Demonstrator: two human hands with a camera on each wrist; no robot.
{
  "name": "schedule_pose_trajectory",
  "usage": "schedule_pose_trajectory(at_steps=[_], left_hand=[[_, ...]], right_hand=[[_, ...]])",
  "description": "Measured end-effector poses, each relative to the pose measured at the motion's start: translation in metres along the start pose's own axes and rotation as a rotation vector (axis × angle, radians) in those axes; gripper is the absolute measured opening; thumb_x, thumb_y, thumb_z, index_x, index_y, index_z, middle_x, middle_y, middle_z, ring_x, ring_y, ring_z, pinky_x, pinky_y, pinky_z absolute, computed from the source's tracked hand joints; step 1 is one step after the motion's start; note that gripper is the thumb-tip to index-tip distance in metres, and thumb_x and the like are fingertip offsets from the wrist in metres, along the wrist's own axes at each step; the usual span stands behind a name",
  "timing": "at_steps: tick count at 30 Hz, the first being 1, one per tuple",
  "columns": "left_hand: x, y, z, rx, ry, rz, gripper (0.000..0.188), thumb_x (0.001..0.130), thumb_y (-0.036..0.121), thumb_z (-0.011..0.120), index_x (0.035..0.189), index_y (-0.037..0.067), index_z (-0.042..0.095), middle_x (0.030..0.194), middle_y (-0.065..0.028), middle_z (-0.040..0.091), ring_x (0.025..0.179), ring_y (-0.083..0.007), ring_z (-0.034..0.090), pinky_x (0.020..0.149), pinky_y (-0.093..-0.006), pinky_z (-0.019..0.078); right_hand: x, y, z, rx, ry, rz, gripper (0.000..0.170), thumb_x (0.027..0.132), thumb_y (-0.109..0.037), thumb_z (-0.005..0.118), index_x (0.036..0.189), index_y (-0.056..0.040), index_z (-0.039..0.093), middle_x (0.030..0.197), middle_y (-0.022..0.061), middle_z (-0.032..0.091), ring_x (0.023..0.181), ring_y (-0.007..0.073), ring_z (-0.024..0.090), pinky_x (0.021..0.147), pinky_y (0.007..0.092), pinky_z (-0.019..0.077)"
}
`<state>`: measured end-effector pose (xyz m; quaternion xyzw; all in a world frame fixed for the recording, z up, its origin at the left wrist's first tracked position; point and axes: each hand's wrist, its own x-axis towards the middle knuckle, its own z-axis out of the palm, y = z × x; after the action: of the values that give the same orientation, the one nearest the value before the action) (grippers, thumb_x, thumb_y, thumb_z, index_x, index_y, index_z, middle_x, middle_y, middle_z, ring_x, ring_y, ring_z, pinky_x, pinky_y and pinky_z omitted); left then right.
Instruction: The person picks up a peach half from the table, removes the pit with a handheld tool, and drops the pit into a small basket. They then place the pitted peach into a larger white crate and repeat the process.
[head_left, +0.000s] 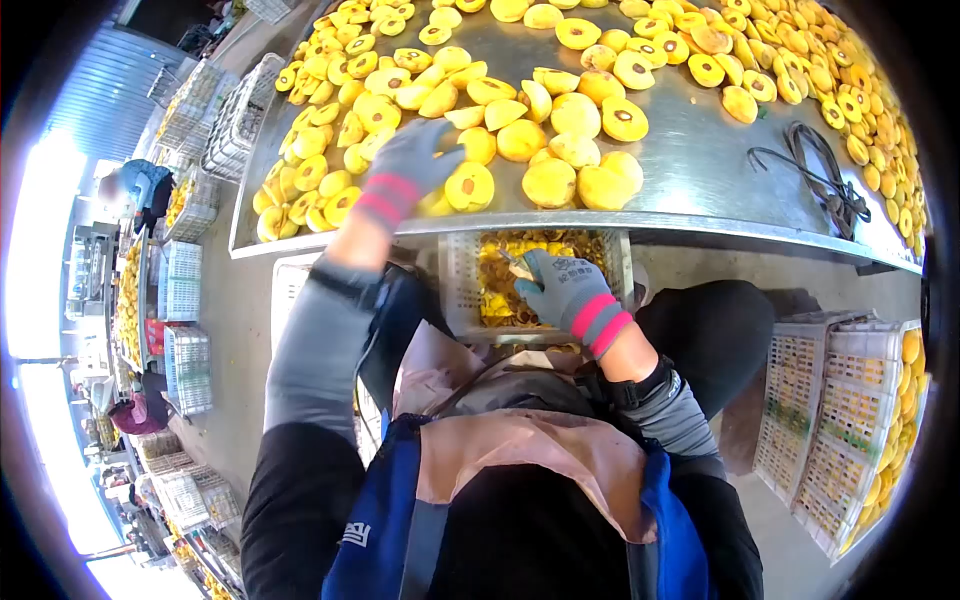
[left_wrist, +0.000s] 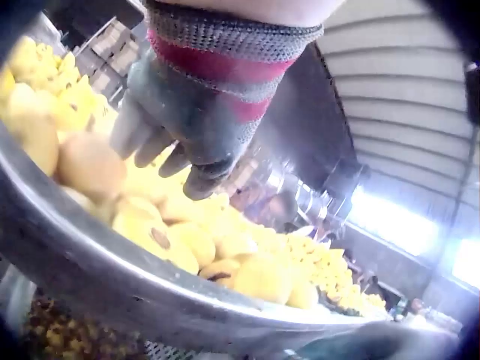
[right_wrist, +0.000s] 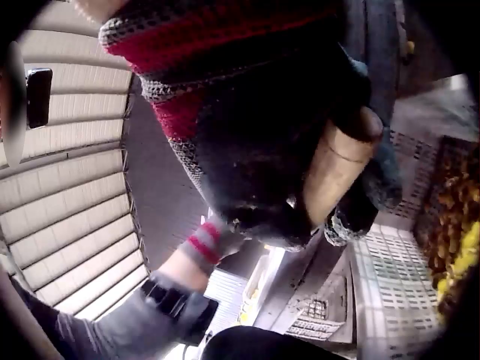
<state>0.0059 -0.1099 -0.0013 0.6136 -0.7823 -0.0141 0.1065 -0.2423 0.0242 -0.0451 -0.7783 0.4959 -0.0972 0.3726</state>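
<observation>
Left hand (head_left: 408,168) released, fingers loose by yellow fruit (head_left: 521,140), upper centre of head frame. Right hand (head_left: 570,287) grasps tan handle (right_wrist: 339,165) (working end unclear) over crate (head_left: 461,285), frame centre.

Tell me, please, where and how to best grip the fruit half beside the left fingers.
Probably by its rounded rim, from above on the right: the half shows its cut face upward, bare table lies right of it, and another fruit sits close behind.
</observation>
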Motion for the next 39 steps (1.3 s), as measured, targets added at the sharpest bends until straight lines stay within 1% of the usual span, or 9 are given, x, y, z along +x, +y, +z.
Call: schedule_pose_trajectory(at_steps=[3,7,11,13,15,16,22,27,39], left_hand=[[0.052,0.04,0.025,0.207,-0.428,-0.125,0.058,0.076,0.048,0.066,0.119,0.009,0.061,0.12,-0.0179,0.065,0.11,-0.0306,0.063,0.092,-0.0421,0.0494],[0.058,0.0,0.056,0.001,-0.125,-0.034,0.065,0.074,0.046,0.07,0.125,0.007,0.06,0.111,-0.0174,0.069,0.106,-0.0303,0.065,0.091,-0.0413,0.0505],[0.006,0.011,0.0,-1.84,-0.269,-0.195,0.038,0.095,0.018,0.055,0.13,0.005,0.055,0.112,-0.0082,0.065,0.098,-0.0213,0.065,0.082,-0.0306,0.056],[-0.022,0.043,-0.018,-1.96,-0.254,-0.229,0.039,0.093,0.01,0.057,0.131,0.003,0.053,0.117,-0.0101,0.064,0.102,-0.0214,0.064,0.086,-0.0311,0.0544],[-0.049,0.071,-0.019,-0.924,0.131,0.133,0.042,0.09,0.002,0.059,0.131,0.001,0.052,0.12,-0.0126,0.063,0.108,-0.0219,0.063,0.091,-0.0328,0.0517],[-0.056,0.08,-0.016,-0.857,0.26,0.161,0.049,0.083,-0.007,0.062,0.13,0.0,0.052,0.119,-0.0136,0.063,0.107,-0.0218,0.063,0.093,-0.033,0.0501],[-0.075,0.1,-0.008,-0.956,0.371,0.041,0.064,0.07,-0.017,0.061,0.13,0.0,0.051,0.118,-0.0138,0.061,0.109,-0.024,0.06,0.093,-0.0351,0.0486],[-0.078,0.115,-0.006,-1.58,0.339,-0.087,0.036,0.098,0.015,0.047,0.13,-0.002,0.05,0.12,-0.0144,0.06,0.11,-0.0247,0.058,0.096,-0.0356,0.0462],[-0.074,0.102,-0.007,-0.63,0.398,0.171,0.04,0.104,0.026,0.037,0.125,-0.002,0.056,0.116,-0.0116,0.063,0.107,-0.0204,0.061,0.093,-0.0341,0.0494]], right_hand=[[0.001,0.007,-0.001,0.006,0.087,0.032,0.035,0.091,-0.039,0.057,0.108,-0.0083,0.059,0.097,0.0203,0.068,0.092,0.0381,0.065,0.077,0.0488,0.0496],[-0.004,0.002,-0.008,0.14,0.271,-0.025,0.035,0.093,-0.038,0.056,0.108,-0.0065,0.058,0.095,0.0221,0.067,0.09,0.0399,0.065,0.075,0.0508,0.0493],[0.001,-0.012,-0.023,0.349,0.488,-0.178,0.035,0.092,-0.031,0.06,0.113,-0.0033,0.057,0.093,0.0236,0.066,0.086,0.0421,0.064,0.07,0.0502,0.0497],[0.009,-0.021,-0.031,0.414,0.51,-0.226,0.033,0.092,-0.028,0.061,0.114,-0.003,0.057,0.093,0.0236,0.065,0.085,0.0421,0.064,0.068,0.0488,0.0501],[0.012,-0.024,-0.027,0.477,0.59,-0.294,0.031,0.092,-0.024,0.061,0.115,-0.003,0.057,0.09,0.0231,0.064,0.083,0.0412,0.064,0.067,0.0473,0.0503],[0.011,-0.028,-0.029,0.488,0.58,-0.273,0.031,0.092,-0.023,0.061,0.116,-0.0029,0.056,0.089,0.0229,0.064,0.083,0.0413,0.064,0.067,0.0471,0.0503],[0.009,-0.036,-0.027,0.435,0.654,-0.287,0.034,0.091,-0.021,0.062,0.118,-0.0023,0.055,0.089,0.0226,0.064,0.081,0.0417,0.064,0.067,0.0471,0.0505],[0.005,-0.04,-0.029,0.422,0.652,-0.238,0.036,0.089,-0.02,0.062,0.12,-0.0026,0.055,0.09,0.0223,0.065,0.08,0.0421,0.064,0.066,0.0472,0.0509],[-0.001,-0.029,-0.027,0.177,0.727,-0.379,0.035,0.085,-0.015,0.065,0.116,-0.0003,0.055,0.083,0.0187,0.065,0.074,0.0384,0.065,0.062,0.0453,0.0506]])
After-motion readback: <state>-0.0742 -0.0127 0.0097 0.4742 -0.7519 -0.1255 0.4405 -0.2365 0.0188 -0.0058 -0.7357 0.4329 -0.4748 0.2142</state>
